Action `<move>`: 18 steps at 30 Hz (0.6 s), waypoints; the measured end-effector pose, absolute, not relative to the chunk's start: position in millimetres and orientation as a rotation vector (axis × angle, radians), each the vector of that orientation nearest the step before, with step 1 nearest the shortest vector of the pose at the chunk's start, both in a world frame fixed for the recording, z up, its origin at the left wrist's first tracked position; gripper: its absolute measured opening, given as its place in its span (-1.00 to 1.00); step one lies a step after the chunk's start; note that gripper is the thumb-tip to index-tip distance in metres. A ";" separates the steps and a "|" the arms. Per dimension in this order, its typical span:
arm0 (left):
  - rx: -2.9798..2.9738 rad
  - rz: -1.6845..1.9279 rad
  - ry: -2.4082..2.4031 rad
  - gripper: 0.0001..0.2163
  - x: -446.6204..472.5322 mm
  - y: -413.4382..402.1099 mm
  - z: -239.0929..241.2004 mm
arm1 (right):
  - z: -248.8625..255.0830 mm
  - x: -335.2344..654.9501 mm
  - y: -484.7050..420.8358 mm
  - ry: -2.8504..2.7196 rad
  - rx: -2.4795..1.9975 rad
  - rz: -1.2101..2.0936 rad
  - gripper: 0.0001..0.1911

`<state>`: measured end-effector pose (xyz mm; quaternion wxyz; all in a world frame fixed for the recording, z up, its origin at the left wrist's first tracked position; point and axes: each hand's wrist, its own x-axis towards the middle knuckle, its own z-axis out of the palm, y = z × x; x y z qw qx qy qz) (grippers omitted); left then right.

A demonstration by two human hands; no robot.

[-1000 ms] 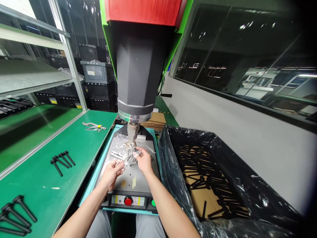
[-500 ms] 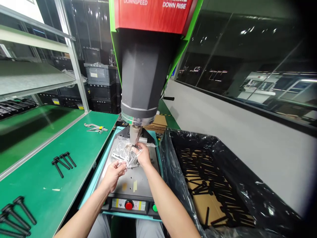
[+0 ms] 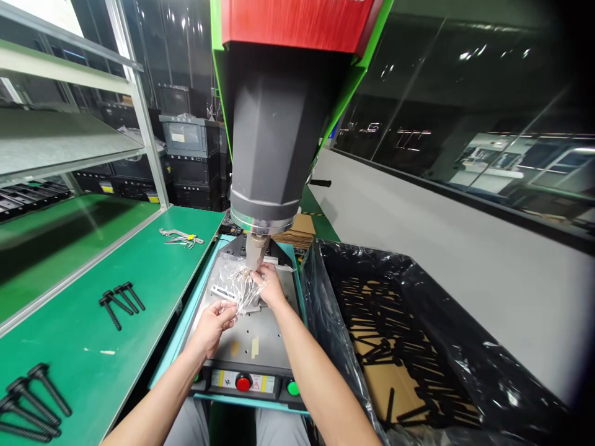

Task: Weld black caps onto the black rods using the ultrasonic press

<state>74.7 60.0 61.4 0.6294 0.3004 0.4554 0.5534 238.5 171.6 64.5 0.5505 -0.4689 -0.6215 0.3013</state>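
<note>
A crinkled clear plastic bag (image 3: 235,286) lies on the grey metal plate (image 3: 260,337) of a press machine, just under its metal horn (image 3: 256,250). My left hand (image 3: 214,321) pinches the bag's near edge, fingers closed. My right hand (image 3: 270,287) grips the bag's right side close to the horn's tip. A small metal part shows through the plastic, too blurred to name.
The machine's dark head (image 3: 274,124) hangs above. Red (image 3: 243,383) and green (image 3: 292,388) buttons sit on its front panel. Black bolts (image 3: 121,298) and more bolts (image 3: 28,402) lie on the green bench at left, with pliers (image 3: 179,236). A black-lined box (image 3: 418,347) of black parts stands right.
Both hands and the bag have moved slightly forward toward the horn; the right hand now sits closer to its tip. The view shifted a little.
</note>
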 end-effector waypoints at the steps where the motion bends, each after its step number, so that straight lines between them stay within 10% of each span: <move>1: 0.691 1.268 1.049 -0.62 73.9 59.9 60.7 | 63.8 237.9 171.1 -1.456 -1.106 0.721 -0.89; 18: 0.882 1.193 1.225 -0.65 53.1 52.9 41.1 | 18.9 267.7 110.7 -0.833 -0.968 1.400 -0.40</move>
